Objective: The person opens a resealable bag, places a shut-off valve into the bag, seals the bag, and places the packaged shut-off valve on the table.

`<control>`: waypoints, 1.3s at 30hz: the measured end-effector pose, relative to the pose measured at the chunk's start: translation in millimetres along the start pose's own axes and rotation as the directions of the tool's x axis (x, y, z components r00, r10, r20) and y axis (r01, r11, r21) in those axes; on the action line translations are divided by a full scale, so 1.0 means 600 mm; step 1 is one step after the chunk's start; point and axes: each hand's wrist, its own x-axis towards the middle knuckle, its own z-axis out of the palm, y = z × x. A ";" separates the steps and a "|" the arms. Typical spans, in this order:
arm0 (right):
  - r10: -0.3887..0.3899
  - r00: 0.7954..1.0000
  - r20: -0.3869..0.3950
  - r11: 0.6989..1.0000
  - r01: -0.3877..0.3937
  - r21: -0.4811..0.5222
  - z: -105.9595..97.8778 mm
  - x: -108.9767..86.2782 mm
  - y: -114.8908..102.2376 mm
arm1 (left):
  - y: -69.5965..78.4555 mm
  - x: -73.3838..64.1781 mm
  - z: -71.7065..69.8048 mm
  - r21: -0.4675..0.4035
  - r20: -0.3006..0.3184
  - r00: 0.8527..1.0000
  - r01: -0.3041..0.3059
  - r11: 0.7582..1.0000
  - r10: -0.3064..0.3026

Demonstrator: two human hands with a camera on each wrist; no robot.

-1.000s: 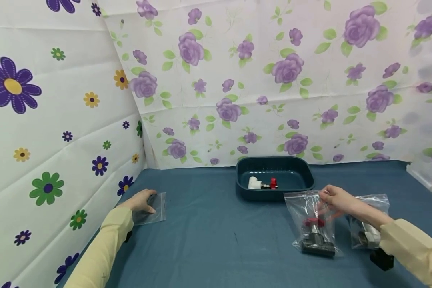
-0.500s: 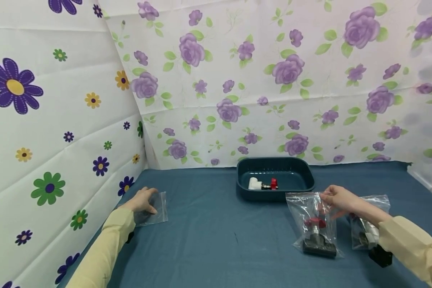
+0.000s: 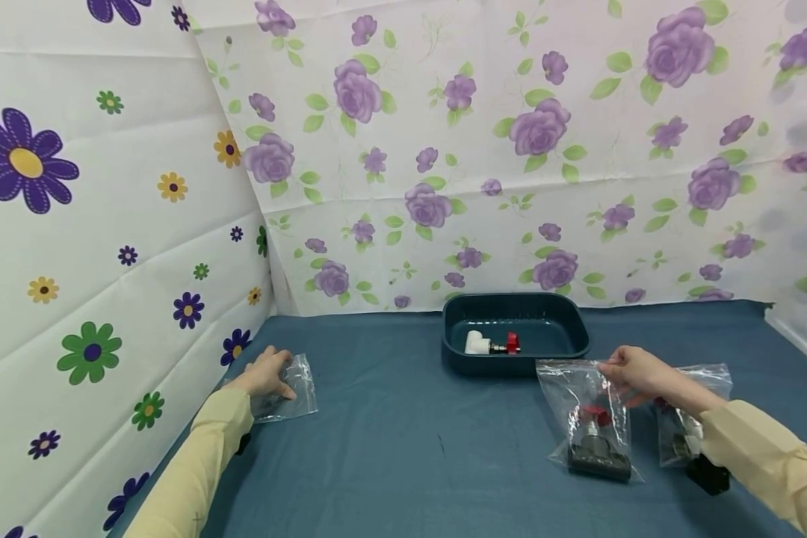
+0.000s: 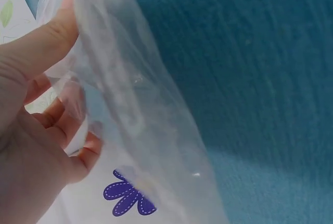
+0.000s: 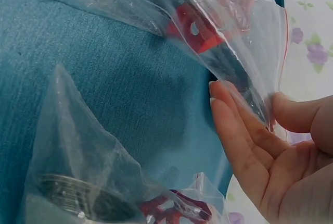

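At the left of the head view, my left hand (image 3: 266, 373) pinches a clear zip bag (image 3: 302, 392); the left wrist view has the thumb on the near side of the film and the fingers behind it. No contents show in this bag. On the right, my right hand (image 3: 635, 372) pinches the top corner of another clear zip bag (image 3: 558, 388) between thumb and fingers. Inside that bag sits a black tee-shaped valve (image 3: 598, 459) with a red handle (image 5: 195, 28), its body low near the table.
A dark teal tray (image 3: 514, 366) stands at the back, holding a white elbow-shaped valve (image 3: 477, 344) with a red handle. Another bagged valve (image 5: 86, 198) lies under my right forearm. Floral sheets (image 3: 403, 246) hang behind and at the left of the blue-covered table (image 3: 390, 463).
The bag in my left hand has tilted, its free edge shifting slightly right. My right hand's bag has moved very slightly right. Both grips stay the same.
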 end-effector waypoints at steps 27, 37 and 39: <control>0.017 0.999 -0.052 0.998 -0.020 -0.055 0.000 0.002 0.005 | 0.025 -0.002 -0.038 0.003 -0.178 0.968 -0.181 0.983 0.179; -0.011 0.995 -0.098 0.996 0.002 -0.086 -0.010 -0.006 -0.001 | 0.050 0.004 -0.046 -0.015 -0.240 0.947 -0.221 0.975 0.212; -0.019 0.995 -0.099 0.996 0.010 -0.094 -0.013 -0.006 -0.003 | 0.057 0.003 -0.047 -0.016 -0.246 0.946 -0.224 0.975 0.213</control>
